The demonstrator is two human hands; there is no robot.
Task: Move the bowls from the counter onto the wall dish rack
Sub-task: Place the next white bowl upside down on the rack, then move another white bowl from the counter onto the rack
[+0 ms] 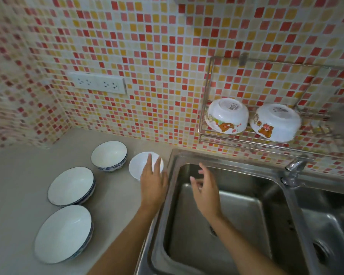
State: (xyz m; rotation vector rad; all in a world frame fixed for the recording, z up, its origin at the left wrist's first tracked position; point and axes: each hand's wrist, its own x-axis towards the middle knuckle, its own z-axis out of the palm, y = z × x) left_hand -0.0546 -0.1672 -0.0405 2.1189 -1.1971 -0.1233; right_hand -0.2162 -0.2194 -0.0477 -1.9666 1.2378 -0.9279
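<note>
Several bowls stand upright on the grey counter (18,185). A small plain white bowl (136,165) sits nearest the sink, and my left hand (153,181) hovers over its right side, fingers spread and holding nothing. Behind it is a blue-patterned bowl (109,155). Two wide blue-rimmed bowls (71,186) (63,233) sit further left. My right hand (206,189) is open above the sink basin, empty. On the wall dish rack (209,133) two white bear-print bowls (226,116) (275,122) rest upside down.
A steel double sink (236,215) fills the lower right, with a tap (293,169) at its back edge under the rack. A white socket strip (96,83) is on the mosaic-tiled wall. The rack continues to the right, blurred.
</note>
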